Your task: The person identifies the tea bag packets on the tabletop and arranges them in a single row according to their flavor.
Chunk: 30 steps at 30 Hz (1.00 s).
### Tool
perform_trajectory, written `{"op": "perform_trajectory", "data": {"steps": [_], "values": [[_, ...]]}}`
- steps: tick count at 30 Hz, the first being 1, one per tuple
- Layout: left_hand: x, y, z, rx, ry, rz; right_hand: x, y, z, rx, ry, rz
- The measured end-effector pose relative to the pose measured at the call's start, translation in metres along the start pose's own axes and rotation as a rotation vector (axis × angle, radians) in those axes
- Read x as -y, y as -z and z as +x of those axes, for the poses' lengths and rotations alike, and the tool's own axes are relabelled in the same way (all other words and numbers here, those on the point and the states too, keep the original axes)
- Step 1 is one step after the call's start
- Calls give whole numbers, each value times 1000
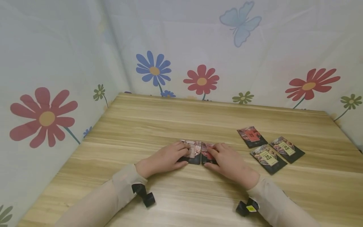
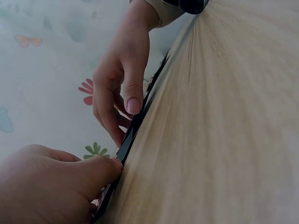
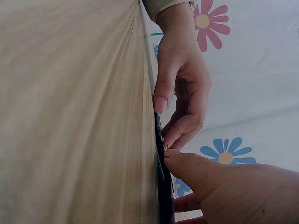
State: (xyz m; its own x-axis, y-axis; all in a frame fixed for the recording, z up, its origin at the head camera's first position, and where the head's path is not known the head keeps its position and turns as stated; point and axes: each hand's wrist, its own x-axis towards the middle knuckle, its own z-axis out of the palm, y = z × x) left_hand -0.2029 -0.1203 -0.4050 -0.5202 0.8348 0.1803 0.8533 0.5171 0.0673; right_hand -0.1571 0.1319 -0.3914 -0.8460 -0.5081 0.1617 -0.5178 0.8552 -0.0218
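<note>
Two flat printed packets lie side by side on the wooden table, their inner edges meeting or nearly so. My left hand [image 1: 167, 158] rests its fingertips on the left packet [image 1: 196, 158], which has a pale label and a black lower part. On the right packet [image 1: 204, 158], with a reddish label, sit the fingers of my right hand [image 1: 234, 162], covering much of it. Both thumbs lie low along the packets' near edges. In the left wrist view, a thin dark packet edge [image 2: 123, 150] shows under the fingers; in the right wrist view, the dark edge [image 3: 164, 186] runs close to the tabletop.
To the right lie a red-labelled packet [image 1: 252, 136] and two yellow-labelled packets, one nearer [image 1: 267, 159] and one further right [image 1: 287, 149]. The wooden table [image 1: 147, 119] meets a flower-printed cloth [image 1: 175, 37] at the back and left.
</note>
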Motion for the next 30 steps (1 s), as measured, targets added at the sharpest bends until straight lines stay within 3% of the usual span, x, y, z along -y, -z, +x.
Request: {"op": "perform_trajectory", "data": {"steps": [8, 15, 21, 30], "values": [[0, 0, 1, 1, -3, -1, 2, 1, -1, 15, -28, -2], [0, -1, 0, -14, -11, -4, -4, 11, 0, -27, -42, 41], [1, -1, -1, -27, -9, -3, -25, 28, -3, 3, -45, 19], [1, -3, -1, -34, -10, -5, -70, 40, -12, 19, -82, 92]]}}
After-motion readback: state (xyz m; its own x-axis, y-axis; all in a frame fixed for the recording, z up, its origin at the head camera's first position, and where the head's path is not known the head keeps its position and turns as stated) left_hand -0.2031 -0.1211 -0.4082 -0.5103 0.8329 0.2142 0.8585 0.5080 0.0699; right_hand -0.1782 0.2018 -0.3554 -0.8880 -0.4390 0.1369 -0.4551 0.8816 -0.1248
